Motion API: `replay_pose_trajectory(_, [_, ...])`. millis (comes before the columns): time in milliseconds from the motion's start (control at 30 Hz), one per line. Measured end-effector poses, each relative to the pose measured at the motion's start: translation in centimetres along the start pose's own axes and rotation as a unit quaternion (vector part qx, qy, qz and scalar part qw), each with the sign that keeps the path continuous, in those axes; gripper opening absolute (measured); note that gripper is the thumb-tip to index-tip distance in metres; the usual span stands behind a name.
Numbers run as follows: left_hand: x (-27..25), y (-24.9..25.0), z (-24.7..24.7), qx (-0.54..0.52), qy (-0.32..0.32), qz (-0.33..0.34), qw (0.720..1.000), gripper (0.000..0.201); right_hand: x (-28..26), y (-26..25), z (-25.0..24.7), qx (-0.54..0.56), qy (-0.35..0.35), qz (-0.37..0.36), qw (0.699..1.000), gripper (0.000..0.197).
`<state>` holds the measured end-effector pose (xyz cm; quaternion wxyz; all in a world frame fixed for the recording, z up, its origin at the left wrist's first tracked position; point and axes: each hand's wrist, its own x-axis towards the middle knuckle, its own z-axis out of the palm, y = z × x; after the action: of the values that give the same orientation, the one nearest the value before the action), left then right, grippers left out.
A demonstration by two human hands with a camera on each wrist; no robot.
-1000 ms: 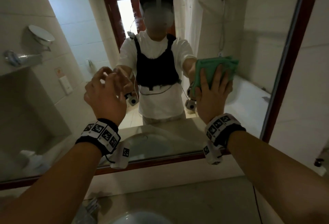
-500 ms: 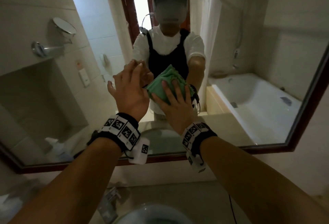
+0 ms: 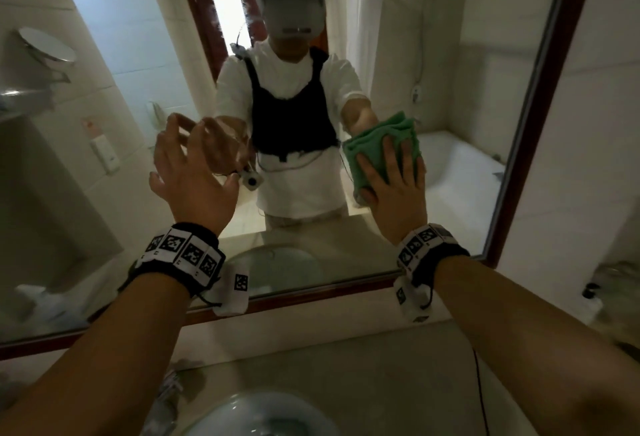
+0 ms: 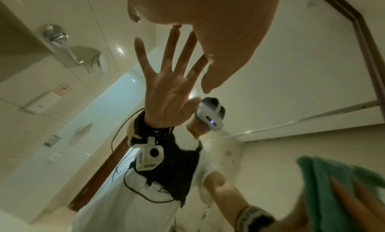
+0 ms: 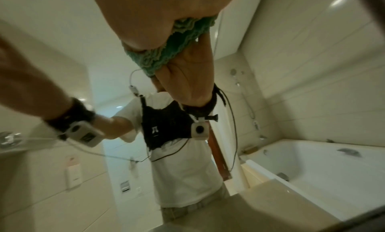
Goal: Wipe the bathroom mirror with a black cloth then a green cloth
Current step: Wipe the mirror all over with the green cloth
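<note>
The wall mirror (image 3: 467,89) has a dark red-brown frame (image 3: 523,158). My right hand (image 3: 398,189) presses a folded green cloth (image 3: 374,148) flat against the glass right of centre, with its fingers straight over the cloth. The right wrist view shows the green cloth (image 5: 166,54) squeezed between the palm (image 5: 150,13) and the mirror. My left hand (image 3: 194,172) is raised left of centre with its fingers spread and holds nothing. In the left wrist view its fingertips (image 4: 177,27) meet their reflection on the glass, and the green cloth (image 4: 333,186) is at the lower right. No black cloth is in view.
Below the mirror runs a beige counter (image 3: 381,366) with a round basin (image 3: 259,415) at the near edge. Small packets (image 3: 173,383) lie at the basin's left. Glass items (image 3: 609,297) stand at the counter's right end. Bathtub, shower and door show only as reflections.
My right hand swept the green cloth left until it was beside the left hand, then back to the right across the glass. The left hand has stayed raised and open.
</note>
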<state>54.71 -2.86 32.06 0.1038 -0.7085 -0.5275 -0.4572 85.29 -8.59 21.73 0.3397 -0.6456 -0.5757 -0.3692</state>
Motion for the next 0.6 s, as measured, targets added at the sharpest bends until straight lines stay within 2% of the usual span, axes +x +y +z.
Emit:
replay_pose_trajectory(300, [-1.0, 1.0, 1.3, 0.057, 0.025, -0.029, 0.998, 0.095, -2.2, 10.3, -1.4, -0.002, -0.024, 0.107, 0.994, 0.07])
replay_pose_trajectory(400, [-1.4, 0.9, 1.7, 0.074, 0.038, -0.057, 0.995, 0.093, -3.0, 12.4, -1.4, 0.002, -0.023, 0.153, 0.988, 0.069])
replay_pose_trajectory(500, [-1.7, 1.0, 2.0, 0.07, 0.032, -0.085, 0.993, 0.094, -3.7, 13.5, -1.4, -0.001, -0.021, 0.168, 0.986, 0.068])
replay_pose_trajectory(600, [-1.9, 1.0, 2.3, 0.058, 0.028, -0.091, 0.994, 0.094, -4.2, 13.7, -1.2, 0.01, -0.012, 0.205, 0.979, 0.068])
